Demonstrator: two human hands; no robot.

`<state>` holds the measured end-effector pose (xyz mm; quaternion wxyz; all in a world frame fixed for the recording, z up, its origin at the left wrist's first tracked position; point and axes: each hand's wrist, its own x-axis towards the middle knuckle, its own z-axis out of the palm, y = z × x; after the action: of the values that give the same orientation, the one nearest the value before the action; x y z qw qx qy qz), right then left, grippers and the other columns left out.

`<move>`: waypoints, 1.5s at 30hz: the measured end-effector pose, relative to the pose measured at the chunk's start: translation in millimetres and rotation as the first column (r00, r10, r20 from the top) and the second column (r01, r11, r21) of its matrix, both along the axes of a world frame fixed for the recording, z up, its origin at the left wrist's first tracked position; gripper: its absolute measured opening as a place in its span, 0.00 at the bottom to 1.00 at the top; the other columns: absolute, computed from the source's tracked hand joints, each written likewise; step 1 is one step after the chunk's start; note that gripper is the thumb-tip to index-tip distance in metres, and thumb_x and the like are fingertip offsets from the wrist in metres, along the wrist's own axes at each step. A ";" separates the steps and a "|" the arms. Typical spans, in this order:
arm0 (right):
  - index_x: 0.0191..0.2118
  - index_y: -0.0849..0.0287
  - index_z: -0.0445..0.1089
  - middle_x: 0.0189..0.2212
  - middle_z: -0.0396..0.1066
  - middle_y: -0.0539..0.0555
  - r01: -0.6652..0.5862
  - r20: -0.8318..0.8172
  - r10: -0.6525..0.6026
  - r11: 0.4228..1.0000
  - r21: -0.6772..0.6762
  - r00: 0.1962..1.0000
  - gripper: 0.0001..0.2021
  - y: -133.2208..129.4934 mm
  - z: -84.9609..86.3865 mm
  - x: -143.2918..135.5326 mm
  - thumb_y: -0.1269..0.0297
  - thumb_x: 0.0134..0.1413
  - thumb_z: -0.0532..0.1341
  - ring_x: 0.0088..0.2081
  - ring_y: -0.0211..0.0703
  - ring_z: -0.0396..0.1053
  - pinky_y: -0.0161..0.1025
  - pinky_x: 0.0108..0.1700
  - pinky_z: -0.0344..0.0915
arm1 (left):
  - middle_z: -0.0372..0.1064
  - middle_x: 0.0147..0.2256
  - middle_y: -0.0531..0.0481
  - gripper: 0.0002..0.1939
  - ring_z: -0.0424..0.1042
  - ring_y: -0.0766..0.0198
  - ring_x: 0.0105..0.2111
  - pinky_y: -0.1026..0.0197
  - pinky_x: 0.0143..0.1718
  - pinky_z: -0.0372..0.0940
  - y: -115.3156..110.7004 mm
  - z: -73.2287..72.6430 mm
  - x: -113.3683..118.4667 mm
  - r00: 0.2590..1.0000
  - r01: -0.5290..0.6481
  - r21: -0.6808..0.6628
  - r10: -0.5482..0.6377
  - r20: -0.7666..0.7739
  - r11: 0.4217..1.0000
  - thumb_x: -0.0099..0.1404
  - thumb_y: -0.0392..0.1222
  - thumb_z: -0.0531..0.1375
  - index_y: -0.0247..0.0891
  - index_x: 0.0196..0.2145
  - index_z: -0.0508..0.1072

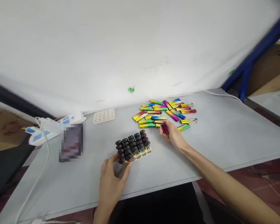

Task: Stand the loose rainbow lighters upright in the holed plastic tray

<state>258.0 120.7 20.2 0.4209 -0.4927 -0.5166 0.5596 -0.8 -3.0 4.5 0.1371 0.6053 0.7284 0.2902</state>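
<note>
My left hand grips the near left corner of a cream tray, thumb on the front side and fingers on the left. In the tray stand rows of upright sticks with black tops, each marked with a small ring. Several slots along the tray's front edge hold nothing. My right hand is closed on a dark magenta, shiny stick; its fingers partly hide it, so I cannot tell whether there is more than one. Just beyond that hand lies a loose pile of shiny two-coloured sticks.
A second cream slotted tray lies behind on the left. A white power strip, a blurred-out dark object and a white cable occupy the table's left side. The white wall bounds the grey table at the back.
</note>
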 end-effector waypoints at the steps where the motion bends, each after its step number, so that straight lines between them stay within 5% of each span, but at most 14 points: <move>1: 0.27 0.57 0.64 0.17 0.53 0.46 -0.015 0.059 0.012 0.998 0.061 0.998 0.28 -2.3 0.1 -0.5 0.43 0.66 0.40 0.19 0.36 0.51 0.35 0.21 0.49 | 0.69 0.46 0.43 0.26 0.69 0.47 0.49 0.43 0.50 0.67 -0.2 -0.1 0.1 1.000 -0.006 0.000 0.006 0.007 1.000 0.61 0.57 0.60 0.40 0.52 0.66; 7: 0.36 0.56 0.67 0.35 0.66 0.52 -0.126 0.323 -0.008 0.911 0.392 0.947 0.13 -24.7 20.6 1.2 0.51 0.61 0.59 0.36 0.41 0.63 0.37 0.35 0.61 | 0.69 0.47 0.43 0.25 0.69 0.49 0.50 0.44 0.50 0.67 0.5 -1.9 1.4 1.000 -0.002 0.021 0.001 0.029 1.000 0.62 0.56 0.60 0.41 0.52 0.66; 15: 0.39 0.55 0.70 0.33 0.73 0.50 -0.269 0.420 0.064 0.851 0.450 0.905 0.09 -60.6 74.9 0.2 0.56 0.60 0.63 0.28 0.36 0.65 0.35 0.29 0.61 | 0.70 0.45 0.44 0.23 0.69 0.49 0.48 0.43 0.50 0.66 1.5 -3.3 0.7 0.999 0.026 0.056 -0.028 0.035 0.998 0.62 0.54 0.60 0.41 0.51 0.66; 19: 0.43 0.55 0.68 0.36 0.74 0.49 -0.384 0.540 0.084 0.794 0.472 0.838 0.10 -69.3 69.6 -18.4 0.57 0.59 0.64 0.29 0.35 0.68 0.34 0.31 0.64 | 0.70 0.45 0.44 0.22 0.69 0.49 0.48 0.44 0.51 0.66 1.0 -4.4 -0.3 0.997 0.067 0.099 -0.069 0.021 0.993 0.63 0.53 0.60 0.40 0.51 0.66; 25: 0.43 0.57 0.69 0.35 0.74 0.49 -0.513 0.736 -0.107 0.651 0.560 0.668 0.09 -68.9 44.9 -42.7 0.58 0.62 0.62 0.29 0.37 0.71 0.34 0.26 0.59 | 0.72 0.44 0.46 0.20 0.69 0.51 0.47 0.46 0.49 0.66 0.1 -4.7 -1.3 0.993 0.113 0.148 -0.115 0.002 0.982 0.64 0.50 0.60 0.41 0.51 0.65; 31: 0.44 0.57 0.71 0.32 0.75 0.49 -0.549 0.780 -0.242 0.592 0.590 0.577 0.09 -74.1 47.3 -47.7 0.59 0.64 0.59 0.30 0.38 0.73 0.36 0.25 0.56 | 0.73 0.42 0.47 0.20 0.70 0.51 0.47 0.45 0.50 0.65 0.4 -5.0 -0.9 0.993 0.121 0.163 -0.122 -0.004 0.979 0.64 0.50 0.61 0.41 0.51 0.65; 35: 0.43 0.56 0.72 0.32 0.76 0.48 -0.484 0.733 -0.276 0.600 0.637 0.622 0.10 -69.2 57.2 -41.8 0.57 0.65 0.58 0.28 0.35 0.72 0.35 0.25 0.56 | 0.72 0.43 0.46 0.20 0.70 0.50 0.47 0.45 0.50 0.65 -0.1 -5.1 -1.6 0.992 0.127 0.171 -0.127 -0.013 0.977 0.65 0.50 0.60 0.41 0.51 0.66; 38: 0.40 0.55 0.73 0.33 0.77 0.49 -0.341 0.702 -0.375 0.675 0.654 0.605 0.11 -46.7 61.6 -25.4 0.57 0.66 0.56 0.27 0.35 0.70 0.35 0.26 0.56 | 0.72 0.43 0.45 0.19 0.70 0.50 0.47 0.45 0.49 0.66 -0.1 -3.8 -1.4 0.992 0.124 0.157 -0.124 -0.011 0.980 0.65 0.49 0.60 0.41 0.51 0.66; 42: 0.37 0.57 0.73 0.37 0.76 0.57 -0.104 0.772 -0.526 0.799 0.592 0.357 0.14 2.0 52.6 14.2 0.56 0.65 0.54 0.36 0.48 0.71 0.40 0.32 0.60 | 0.71 0.43 0.45 0.19 0.69 0.49 0.48 0.43 0.50 0.65 0.3 -2.0 -0.5 0.994 0.112 0.137 -0.113 0.000 0.984 0.65 0.49 0.60 0.40 0.50 0.66; 45: 0.37 0.63 0.75 0.42 0.73 0.68 -0.049 0.856 -0.503 0.858 0.511 0.116 0.16 29.2 34.6 44.4 0.54 0.61 0.58 0.48 0.64 0.66 0.50 0.42 0.62 | 0.71 0.44 0.44 0.20 0.69 0.49 0.49 0.43 0.51 0.65 0.1 -2.0 -0.2 0.995 0.098 0.124 -0.101 0.011 0.987 0.65 0.49 0.60 0.40 0.51 0.66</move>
<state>302.4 149.9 54.8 0.1620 -0.7060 -0.6829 -0.0948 -1.0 -3.0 2.5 0.1201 0.6457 0.6769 0.3324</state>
